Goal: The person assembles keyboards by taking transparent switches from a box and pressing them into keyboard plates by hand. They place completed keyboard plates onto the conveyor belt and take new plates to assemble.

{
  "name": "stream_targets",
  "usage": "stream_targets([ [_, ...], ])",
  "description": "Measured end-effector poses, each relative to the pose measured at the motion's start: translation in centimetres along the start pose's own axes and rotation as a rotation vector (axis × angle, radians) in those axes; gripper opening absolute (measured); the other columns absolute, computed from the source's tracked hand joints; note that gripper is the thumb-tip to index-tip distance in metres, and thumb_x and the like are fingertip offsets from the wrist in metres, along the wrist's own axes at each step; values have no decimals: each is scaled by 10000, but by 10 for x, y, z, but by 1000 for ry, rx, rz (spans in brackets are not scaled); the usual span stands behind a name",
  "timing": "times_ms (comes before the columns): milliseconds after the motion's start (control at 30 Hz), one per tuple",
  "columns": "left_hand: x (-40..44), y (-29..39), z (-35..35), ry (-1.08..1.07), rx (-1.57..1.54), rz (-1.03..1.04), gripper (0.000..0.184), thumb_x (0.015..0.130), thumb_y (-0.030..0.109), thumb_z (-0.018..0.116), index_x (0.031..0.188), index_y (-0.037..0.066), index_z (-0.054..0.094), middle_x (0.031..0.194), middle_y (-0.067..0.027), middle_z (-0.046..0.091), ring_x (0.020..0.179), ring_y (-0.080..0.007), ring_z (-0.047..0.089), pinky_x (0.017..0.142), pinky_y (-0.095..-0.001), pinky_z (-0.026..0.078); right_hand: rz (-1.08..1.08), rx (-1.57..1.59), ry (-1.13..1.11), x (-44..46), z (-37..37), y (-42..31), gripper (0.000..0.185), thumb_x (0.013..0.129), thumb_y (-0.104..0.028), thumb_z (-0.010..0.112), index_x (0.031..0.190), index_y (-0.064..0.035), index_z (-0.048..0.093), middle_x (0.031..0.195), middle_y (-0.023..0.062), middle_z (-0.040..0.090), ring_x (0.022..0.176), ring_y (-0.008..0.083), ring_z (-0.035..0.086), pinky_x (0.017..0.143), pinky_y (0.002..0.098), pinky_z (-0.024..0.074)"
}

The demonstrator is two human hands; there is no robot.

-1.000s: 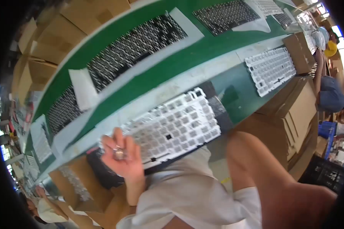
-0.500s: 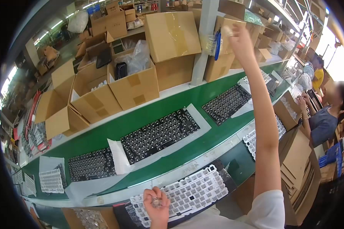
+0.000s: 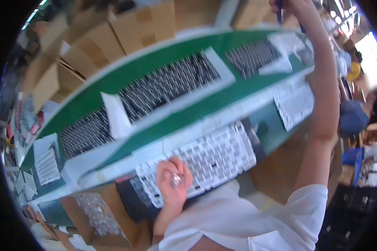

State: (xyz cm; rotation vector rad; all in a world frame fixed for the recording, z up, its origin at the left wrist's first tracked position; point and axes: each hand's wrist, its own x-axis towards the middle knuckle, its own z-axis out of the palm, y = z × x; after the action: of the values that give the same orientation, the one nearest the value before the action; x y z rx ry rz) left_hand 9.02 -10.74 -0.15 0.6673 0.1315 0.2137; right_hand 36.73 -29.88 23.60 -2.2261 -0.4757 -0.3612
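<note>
My left hand [image 3: 166, 186] is curled, palm up, around several small clear parts [image 3: 177, 180], over the left portion of a white keyboard plate [image 3: 215, 157]. The plate has rows of key openings and lies tilted on a dark base [image 3: 132, 201] at the table edge in front of me. At the top edge of the view my right hand [image 3: 295, 6] has its fingers closed on a blue-handled tool [image 3: 280, 14]; blur and the frame edge hide its exact kind.
Black keyboard plates [image 3: 167, 85] lie on white sheets along the green bench [image 3: 188, 115]. A cardboard box of clear parts [image 3: 98, 215] is at lower left. Cardboard boxes [image 3: 142, 25] line the back. Another white plate [image 3: 295, 104] lies to the right, beyond which a person [image 3: 354, 119] sits.
The view has tilted down and is blurred. My right hand, earlier raised beside the blue-handled tool hanging at the post, now has that tool. My left hand still holds the clear parts.
</note>
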Motion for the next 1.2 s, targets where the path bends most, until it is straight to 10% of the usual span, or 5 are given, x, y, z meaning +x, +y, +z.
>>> stream_targets([
  [100, -6, -4, 4, -120, 197, 16, 228, 874, 282, 515, 835, 61, 479, 797, -83, 437, 447, -163, 456, 372, -254, 339, -520, -681, -178, -98, 18, 43, 338, 890, -314, 502, 1029, -7, 537, 800, 144, 645, 767, 281, 630, 684, 359, 478],
  [133, -6, -3, 8, -155, 277, 2, 194, 860, 242, 529, 832, 54, 489, 798, -84, 448, 457, -166, 464, 379, -251, 343, -53, -810, -497, -131, 28, 24, 362, 874, -377, 511, 982, -32, 535, 788, 196, 600, 759, 362, 595, 654, 414, 457],
  [233, -9, -13, 11, -317, 680, 91, 76, 783, 98, 554, 803, 34, 520, 802, -90, 479, 480, -174, 475, 404, -236, 354, -252, -720, -792, -201, 36, 52, 391, 867, -394, 495, 809, -8, 512, 513, 124, 522, 473, 309, 558, 456, 385, 452],
  [333, -2, -24, 15, -470, 1124, 355, 162, 617, -19, 619, 761, 22, 558, 792, -82, 491, 512, -160, 497, 433, -225, 400, -55, -809, -997, -226, 39, 58, 297, 819, -308, 568, 826, -17, 508, 630, 138, 560, 589, 321, 575, 530, 400, 450],
  [1200, -5, -42, 34, -723, 1797, 337, 344, 544, 77, 707, 881, 113, 650, 797, -39, 502, 609, -174, 540, 474, -273, 443, -250, -991, -1005, -241, 66, 80, 219, 783, -200, 601, 820, -32, 465, 609, 61, 508, 506, 187, 577, 424, 297, 432],
])
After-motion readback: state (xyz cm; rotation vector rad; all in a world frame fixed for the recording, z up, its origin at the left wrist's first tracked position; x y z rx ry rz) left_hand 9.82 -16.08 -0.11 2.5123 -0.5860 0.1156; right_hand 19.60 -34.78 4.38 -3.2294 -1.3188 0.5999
